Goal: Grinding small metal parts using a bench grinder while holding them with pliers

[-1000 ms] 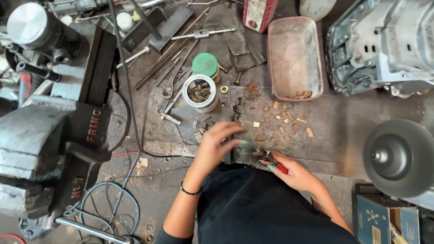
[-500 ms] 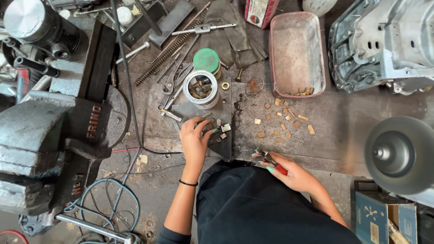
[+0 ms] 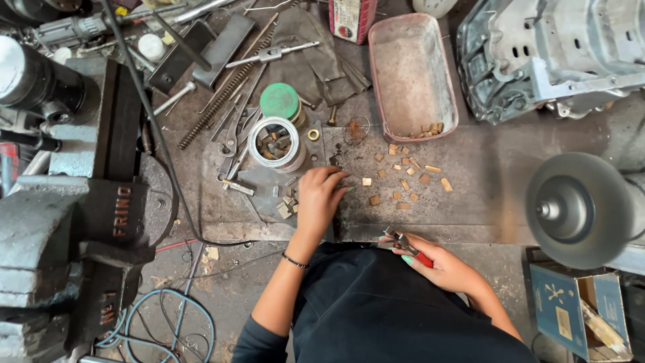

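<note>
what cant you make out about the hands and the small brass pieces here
Head view only:
- Left hand: its own fingers hide whatever they touch on the workbench.
- Right hand: red-handled pliers, tips too small to read.
- Small brass pieces: too small for detail.
- Vise: cut by left edge.

Two hands: left hand [image 3: 321,198], right hand [image 3: 437,262]. One pink tray [image 3: 383,74], one open tin [image 3: 275,143], one green lid [image 3: 279,101], roughly fourteen small brass pieces [image 3: 403,171] loose on the desk [image 3: 497,181].

Soft, even daylight; sharp centre.
Shadows on the surface [image 3: 510,195] are faint; the spinning grinding wheel [image 3: 581,208] blurs, and the vise [image 3: 74,222] bows near the left edge.
</note>
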